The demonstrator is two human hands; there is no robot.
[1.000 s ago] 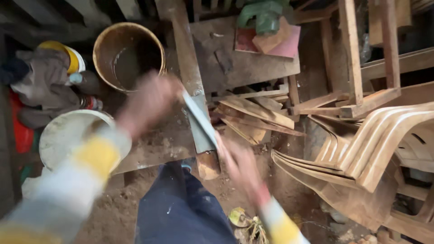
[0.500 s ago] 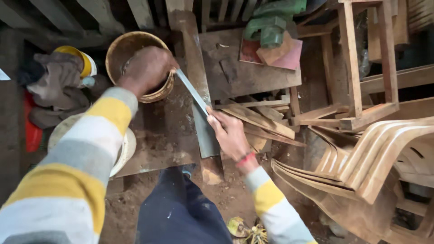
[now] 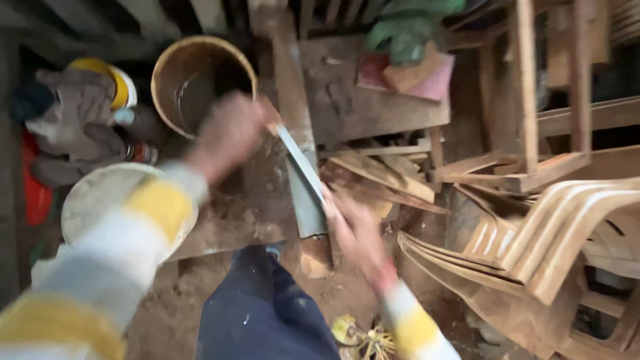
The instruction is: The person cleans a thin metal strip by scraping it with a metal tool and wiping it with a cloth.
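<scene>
Your left hand [image 3: 230, 133] grips upper end of long flat metal blade [image 3: 301, 162]; right hand [image 3: 357, 230] closes on lower end. Blade lies slantwise across narrow plank [image 3: 293, 120] on bench [image 3: 233, 213], bucket [image 3: 200, 80] beside. Looks mid scraping stroke; next pull needs even pressure, both ends level.

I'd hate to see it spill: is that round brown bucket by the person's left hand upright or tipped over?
Upright. The round brown bucket shows its open mouth straight up to the head camera, full rim visible, with something dark low inside.
</scene>
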